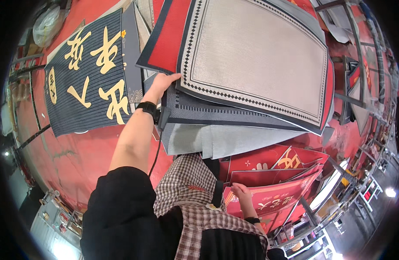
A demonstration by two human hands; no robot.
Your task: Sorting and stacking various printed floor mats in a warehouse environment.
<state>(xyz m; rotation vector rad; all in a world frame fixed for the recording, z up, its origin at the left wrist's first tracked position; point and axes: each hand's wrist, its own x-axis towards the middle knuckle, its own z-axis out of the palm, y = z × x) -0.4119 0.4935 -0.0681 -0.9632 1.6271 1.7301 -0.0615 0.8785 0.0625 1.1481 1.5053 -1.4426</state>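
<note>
My left hand (165,82) reaches forward, its fingers pinched on the left edge of a beige floor mat (260,56) with a dark diamond-patterned border. That mat lies on top of a loose stack. Beneath it, a red mat with a dark border (168,50) sticks out at the left, and a dark grey mat (225,113) shows along the near side. My right hand (242,193) hangs low by my apron, in front of the upper edge of a red printed mat (273,195). Its fingers look loosely bent and appear to hold nothing.
Left of the stack lies a dark ribbed mat (89,93) with large gold characters. Pale grey sheets (234,141) jut out nearest me. Several red mats lean together at the right beside metal frame bars (310,212). A clear plastic bag (47,26) sits far left.
</note>
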